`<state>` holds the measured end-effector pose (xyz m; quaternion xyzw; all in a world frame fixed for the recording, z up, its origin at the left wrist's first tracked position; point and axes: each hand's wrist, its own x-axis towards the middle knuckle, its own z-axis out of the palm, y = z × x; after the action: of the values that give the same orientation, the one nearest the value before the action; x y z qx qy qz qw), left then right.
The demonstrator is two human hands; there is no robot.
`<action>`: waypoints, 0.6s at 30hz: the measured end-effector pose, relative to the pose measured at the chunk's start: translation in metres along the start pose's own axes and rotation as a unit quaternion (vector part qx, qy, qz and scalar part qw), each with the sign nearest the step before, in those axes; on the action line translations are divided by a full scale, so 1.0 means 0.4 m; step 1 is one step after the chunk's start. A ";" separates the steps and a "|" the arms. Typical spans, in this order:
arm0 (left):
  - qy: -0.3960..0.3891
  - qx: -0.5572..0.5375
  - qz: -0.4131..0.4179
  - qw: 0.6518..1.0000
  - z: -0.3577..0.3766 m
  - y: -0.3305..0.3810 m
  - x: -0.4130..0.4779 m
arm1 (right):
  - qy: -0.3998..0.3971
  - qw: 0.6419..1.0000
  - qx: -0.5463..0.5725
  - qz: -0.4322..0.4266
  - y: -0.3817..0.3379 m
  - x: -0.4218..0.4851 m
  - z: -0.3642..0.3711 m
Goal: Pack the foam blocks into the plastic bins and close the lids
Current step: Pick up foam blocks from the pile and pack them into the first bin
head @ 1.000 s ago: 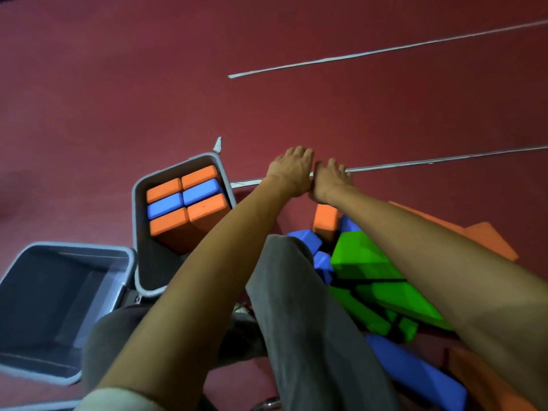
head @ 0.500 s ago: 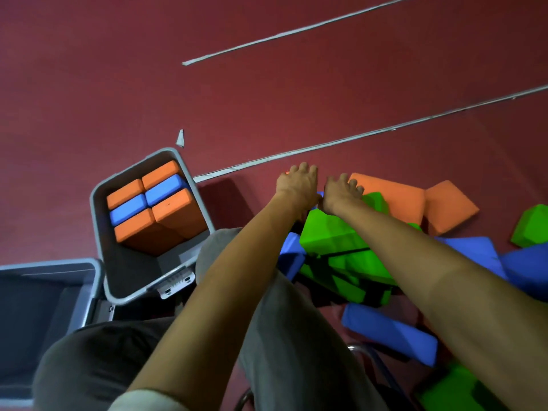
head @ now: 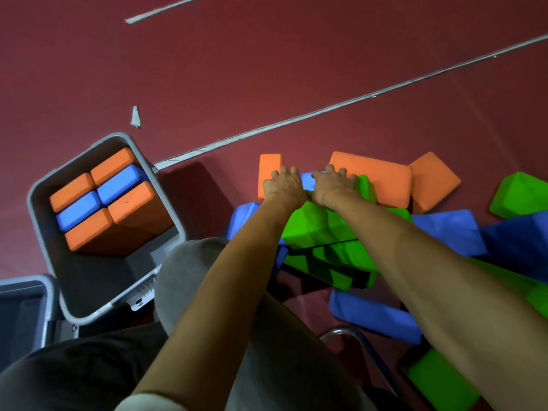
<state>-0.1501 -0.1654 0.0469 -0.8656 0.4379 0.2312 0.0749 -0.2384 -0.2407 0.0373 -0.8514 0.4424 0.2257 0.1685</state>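
Head view: orange block (head: 267, 173) at left hand (head: 284, 186)

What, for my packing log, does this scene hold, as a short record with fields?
left hand: rests on orange block at the pile's far side
right hand: rests on green block, beside the left hand
packed blocks: four orange, two blue
bin: lid off, near part unfilled
pile: green, blue, orange blocks loose on floor, right of bin
second bin: left edge, partly in view
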 end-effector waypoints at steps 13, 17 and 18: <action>-0.024 -0.073 -0.021 0.997 0.153 -0.185 0.116 | -0.121 0.946 0.055 0.296 0.063 0.132 0.016; -0.064 -0.060 0.009 0.996 0.193 -0.228 0.121 | -0.097 0.955 0.072 0.272 0.069 0.150 0.007; -0.073 -0.058 0.012 0.996 0.199 -0.222 0.122 | -0.103 0.954 0.068 0.273 0.065 0.151 0.001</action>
<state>-0.0815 -0.1205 -0.0526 -0.8440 0.4276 0.3195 0.0529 -0.2294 -0.2958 0.0026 -0.6566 0.6529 0.3186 0.2027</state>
